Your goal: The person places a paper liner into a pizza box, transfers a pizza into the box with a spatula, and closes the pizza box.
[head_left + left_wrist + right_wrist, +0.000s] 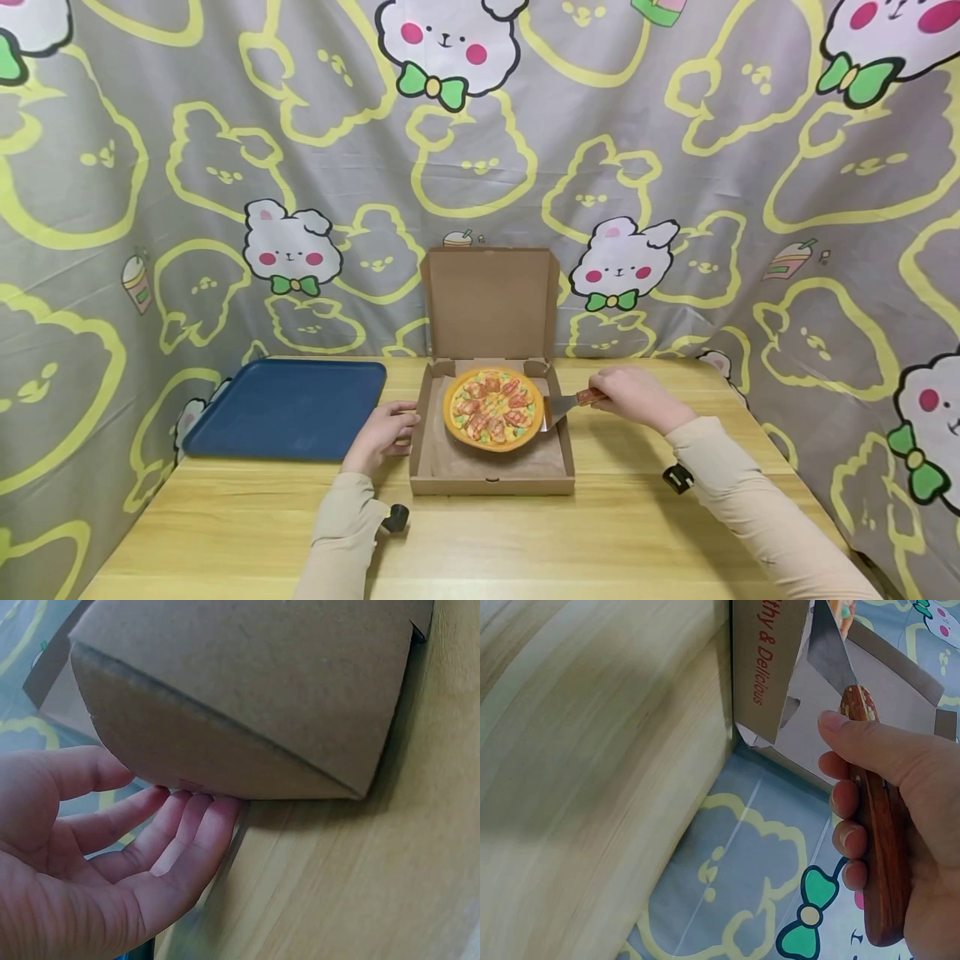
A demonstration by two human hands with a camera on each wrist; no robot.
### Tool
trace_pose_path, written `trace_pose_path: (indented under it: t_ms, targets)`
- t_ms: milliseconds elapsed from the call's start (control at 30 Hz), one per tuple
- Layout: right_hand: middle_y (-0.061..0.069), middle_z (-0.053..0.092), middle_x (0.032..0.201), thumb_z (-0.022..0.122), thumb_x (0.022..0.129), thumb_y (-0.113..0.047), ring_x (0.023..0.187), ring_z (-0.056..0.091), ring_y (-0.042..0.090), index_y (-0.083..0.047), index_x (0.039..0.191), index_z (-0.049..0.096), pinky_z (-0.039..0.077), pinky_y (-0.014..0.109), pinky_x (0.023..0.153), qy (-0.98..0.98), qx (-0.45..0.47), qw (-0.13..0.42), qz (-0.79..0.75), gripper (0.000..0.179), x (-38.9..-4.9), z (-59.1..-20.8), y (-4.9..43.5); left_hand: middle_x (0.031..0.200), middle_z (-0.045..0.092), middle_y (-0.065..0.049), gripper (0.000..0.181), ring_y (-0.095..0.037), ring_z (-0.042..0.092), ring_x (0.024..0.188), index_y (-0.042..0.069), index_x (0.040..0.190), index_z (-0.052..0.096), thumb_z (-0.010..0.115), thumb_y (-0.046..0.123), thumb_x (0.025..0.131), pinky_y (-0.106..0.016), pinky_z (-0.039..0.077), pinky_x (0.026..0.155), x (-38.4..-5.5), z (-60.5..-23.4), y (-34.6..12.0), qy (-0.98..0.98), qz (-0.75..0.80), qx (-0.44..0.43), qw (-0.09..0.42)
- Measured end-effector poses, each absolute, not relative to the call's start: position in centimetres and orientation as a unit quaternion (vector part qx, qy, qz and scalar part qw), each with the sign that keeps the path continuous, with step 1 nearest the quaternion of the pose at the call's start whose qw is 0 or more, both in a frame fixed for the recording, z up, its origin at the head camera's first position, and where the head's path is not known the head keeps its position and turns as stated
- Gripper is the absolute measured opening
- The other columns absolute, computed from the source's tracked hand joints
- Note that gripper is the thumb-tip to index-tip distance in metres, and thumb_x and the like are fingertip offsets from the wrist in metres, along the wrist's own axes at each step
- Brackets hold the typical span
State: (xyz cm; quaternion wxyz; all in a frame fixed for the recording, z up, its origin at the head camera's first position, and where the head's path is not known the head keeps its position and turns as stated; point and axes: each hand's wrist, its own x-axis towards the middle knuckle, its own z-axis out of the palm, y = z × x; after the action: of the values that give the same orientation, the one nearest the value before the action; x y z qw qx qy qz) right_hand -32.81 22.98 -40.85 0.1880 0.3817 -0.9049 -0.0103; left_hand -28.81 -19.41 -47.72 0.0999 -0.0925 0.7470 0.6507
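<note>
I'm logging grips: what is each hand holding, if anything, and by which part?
The right hand holds the spatula by its brown handle. The left hand grips nothing; its fingertips are at the side of the cardboard box.

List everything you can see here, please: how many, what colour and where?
Pizza: one, orange-yellow rim, red and green toppings, within the box's walls as seen from above
Box: one, brown, lid up, mid-table
Paper: one, brown, lining the box
Spatula: one, silvery blade, red-brown handle, at the pizza's right edge
Tray: one, dark blue, table's left
Table: one, pale wood, underneath
Curtain: count unclear, grey with yellow and white cartoons, behind and both sides
Wrist devices: two, black, one per wrist
Sleeves: two, beige, on the arms
Left grip: one, bare, beside the box
Right grip: one, bare, holding the spatula
</note>
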Motion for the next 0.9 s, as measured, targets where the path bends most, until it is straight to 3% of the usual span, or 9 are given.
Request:
trace_pose_path:
  t_ms: [900]
  targets:
    - [-0.006, 0.055, 0.065, 0.082, 0.074, -0.018, 0.055, 0.050, 0.010, -0.017, 0.069, 0.055, 0.044, 0.029, 0.052, -0.904, 0.405, 0.134, -0.020, 0.027, -33.6, -41.2, 21.3, 0.123, 0.062, -0.018, 0.043, -0.014, 0.065, 0.084, 0.004, 0.139, 0.049, 0.056, 0.013, 0.097, -0.031, 0.054, 0.063, -28.8, -47.9, -19.4, 0.750, 0.648, -0.089, 0.099]
